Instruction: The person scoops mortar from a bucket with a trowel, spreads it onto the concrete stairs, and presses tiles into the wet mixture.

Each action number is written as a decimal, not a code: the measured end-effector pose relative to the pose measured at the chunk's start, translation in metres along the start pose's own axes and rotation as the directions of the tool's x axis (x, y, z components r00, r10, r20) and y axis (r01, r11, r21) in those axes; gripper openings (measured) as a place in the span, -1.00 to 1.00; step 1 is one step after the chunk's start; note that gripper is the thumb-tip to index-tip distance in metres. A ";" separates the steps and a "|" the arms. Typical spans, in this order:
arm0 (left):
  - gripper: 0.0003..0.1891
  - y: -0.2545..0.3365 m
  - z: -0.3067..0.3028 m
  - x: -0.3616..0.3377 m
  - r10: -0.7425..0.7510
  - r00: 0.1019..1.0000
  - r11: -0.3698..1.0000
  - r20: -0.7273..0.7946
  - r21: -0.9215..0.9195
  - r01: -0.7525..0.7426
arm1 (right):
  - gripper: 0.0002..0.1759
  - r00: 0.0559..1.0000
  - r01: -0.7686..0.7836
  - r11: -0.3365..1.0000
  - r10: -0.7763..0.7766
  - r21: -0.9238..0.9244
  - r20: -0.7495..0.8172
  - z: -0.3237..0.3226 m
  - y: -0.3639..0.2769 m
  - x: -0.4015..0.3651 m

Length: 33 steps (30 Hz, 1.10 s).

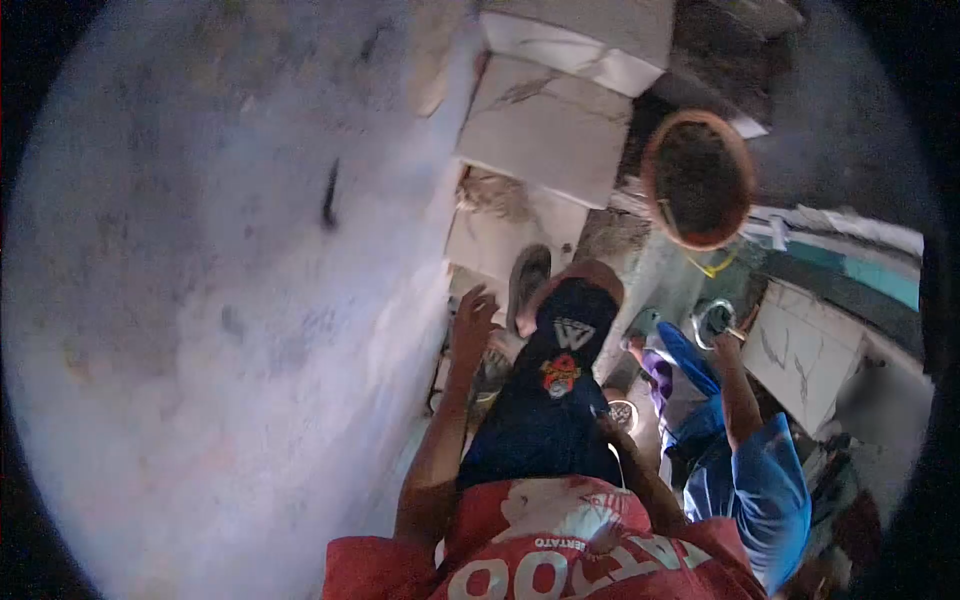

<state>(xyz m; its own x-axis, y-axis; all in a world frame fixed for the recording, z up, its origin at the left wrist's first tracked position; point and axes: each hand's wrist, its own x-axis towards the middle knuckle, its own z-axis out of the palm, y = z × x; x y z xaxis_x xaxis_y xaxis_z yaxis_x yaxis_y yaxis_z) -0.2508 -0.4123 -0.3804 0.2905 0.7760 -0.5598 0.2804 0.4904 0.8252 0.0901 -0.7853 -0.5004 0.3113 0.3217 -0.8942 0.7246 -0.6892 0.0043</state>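
My left hand (474,318) is raised beside the left wall, fingers apart and holding nothing, to the left of my knee in dark shorts (540,400). Lower down, my right hand (610,425) is near the right side of the shorts, and its fingers are too dark and small to make out. A round, bright-rimmed object (622,414) shows just beside that hand; whether they touch is unclear. One sandalled foot (530,285) is on a tiled step (515,225).
Marble-patterned steps (545,125) rise ahead along the pale wall (220,300). An orange-rimmed basin (745,185) of dark material is at upper right. A co-worker in blue (775,490) reaches toward a round metal object (712,318), near a tiled block (800,350).
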 end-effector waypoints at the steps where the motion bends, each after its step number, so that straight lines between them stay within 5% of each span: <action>1: -0.55 -0.064 -0.040 -0.005 0.138 0.990 0.971 0.019 0.196 -0.139 | -0.47 1.000 0.022 0.999 -0.021 0.042 -0.010 -0.036 0.013 0.007; 3: -0.67 -0.097 -0.085 -0.053 0.259 0.953 0.501 0.154 0.823 -0.269 | -0.44 0.997 0.072 0.974 -0.072 0.216 -0.009 -0.022 -0.011 0.000; 5: -0.79 -0.208 -0.138 -0.112 0.017 0.986 0.115 0.167 0.979 -0.168 | -0.41 0.948 0.186 0.919 -0.261 0.349 0.183 0.070 -0.078 -0.016; 6: -0.78 -0.271 -0.161 -0.142 -0.180 0.983 0.324 0.031 0.946 0.029 | -0.40 0.868 0.256 0.874 -0.397 0.414 0.300 0.113 -0.105 -0.025; 7: -0.71 -0.389 -0.194 -0.188 0.000 0.987 0.296 0.158 0.943 -0.151 | -0.39 0.792 0.284 0.819 -0.494 0.499 0.360 0.131 -0.121 -0.023; 8: -0.65 -0.429 -0.208 -0.224 -0.337 0.922 0.264 -0.191 0.921 0.287 | -0.39 0.795 0.280 0.821 -0.489 0.498 0.360 0.118 -0.129 -0.022; 10: -0.62 -0.307 -0.171 -0.219 -0.763 0.630 0.281 -0.141 0.806 0.521 | -0.28 0.870 -0.021 0.854 -0.240 0.519 0.431 0.096 -0.157 -0.052; 11: -0.62 -0.301 -0.160 -0.210 -0.770 0.624 0.283 -0.137 0.803 0.525 | -0.28 0.868 -0.028 0.859 -0.233 0.512 0.438 0.081 -0.170 -0.056; 13: -0.61 -0.303 -0.147 -0.198 -0.377 0.926 0.549 -0.007 0.804 0.229 | -0.22 0.976 -0.050 0.863 -0.064 0.502 0.208 0.069 -0.190 -0.059; 14: -0.62 -0.297 -0.137 -0.180 -0.241 0.970 0.618 -0.022 0.767 0.171 | -0.17 0.978 0.034 0.874 -0.130 0.484 0.165 0.099 -0.171 -0.035; 16: -0.66 -0.285 -0.116 -0.133 -0.070 0.995 0.739 -0.073 0.667 0.101 | -0.12 0.970 -0.072 0.938 -0.013 0.339 0.243 0.093 -0.181 -0.013; 18: -0.68 -0.322 -0.118 -0.112 -0.051 0.992 0.795 -0.113 0.597 0.109 | -0.12 0.985 -0.166 0.958 0.149 0.233 0.088 0.095 -0.194 0.006; 20: -0.71 -0.417 -0.136 -0.100 -0.314 0.943 0.595 -0.113 0.750 0.288 | -0.14 0.982 -0.122 0.980 0.143 0.157 -0.126 0.133 -0.172 0.036; 21: -0.71 -0.450 -0.143 -0.086 -0.301 0.948 0.603 -0.107 0.749 0.276 | -0.08 0.947 -0.059 0.998 0.043 -0.039 -0.319 0.232 -0.105 0.094; 23: -0.73 -0.513 -0.169 -0.086 -0.127 0.992 0.532 -0.025 0.842 0.089 | -0.11 0.931 -0.005 1.000 0.004 -0.001 -0.364 0.193 -0.121 0.081; 24: -0.73 -0.548 -0.178 -0.075 -0.115 0.993 0.536 -0.022 0.840 0.081 | -0.11 0.896 0.030 0.999 -0.044 -0.038 -0.442 0.184 -0.123 0.077; 25: -0.72 -0.582 -0.190 -0.079 -0.113 0.981 0.395 -0.157 0.899 0.190 | -0.11 0.848 0.057 0.996 -0.086 -0.072 -0.524 0.177 -0.126 0.069; 26: -0.71 -0.612 -0.204 -0.082 -0.080 0.952 0.245 -0.296 0.920 0.307 | -0.13 0.876 -0.045 0.985 0.119 0.167 -0.467 0.157 -0.147 0.052; 27: -0.71 -0.632 -0.215 -0.059 -0.047 0.953 0.263 -0.300 0.917 0.302 | -0.15 0.867 -0.136 0.910 0.301 0.393 -0.397 0.146 -0.164 0.055; 29: -0.64 -0.648 -0.234 -0.048 -0.312 0.922 0.393 -0.230 0.852 0.346 | -0.28 0.747 -0.072 0.923 0.301 0.378 -0.593 0.190 -0.144 0.060; 30: -0.42 -0.604 -0.225 -0.031 -0.628 0.742 0.373 -0.235 0.746 0.552 | -0.28 0.740 -0.066 0.928 0.293 0.368 -0.605 0.206 -0.146 0.058; 31: -0.42 -0.645 -0.230 -0.034 -0.641 0.731 0.371 -0.233 0.740 0.561 | -0.24 0.698 -0.049 0.931 0.291 0.362 -0.654 0.220 -0.149 0.051; 33: -0.24 -0.703 -0.238 -0.042 -0.189 0.943 0.483 -0.273 0.811 0.331 | -0.20 0.661 -0.044 0.934 0.293 0.353 -0.691 0.243 -0.157 0.029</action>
<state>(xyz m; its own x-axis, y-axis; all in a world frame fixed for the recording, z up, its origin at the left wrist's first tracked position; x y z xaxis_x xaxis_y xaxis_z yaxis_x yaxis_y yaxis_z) -0.6782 -0.6956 -0.9194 -0.0285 0.7475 -0.6636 0.9732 0.1723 0.1523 -0.1639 -0.8260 -0.6362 0.8427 0.4595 -0.2806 0.4459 -0.8877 -0.1145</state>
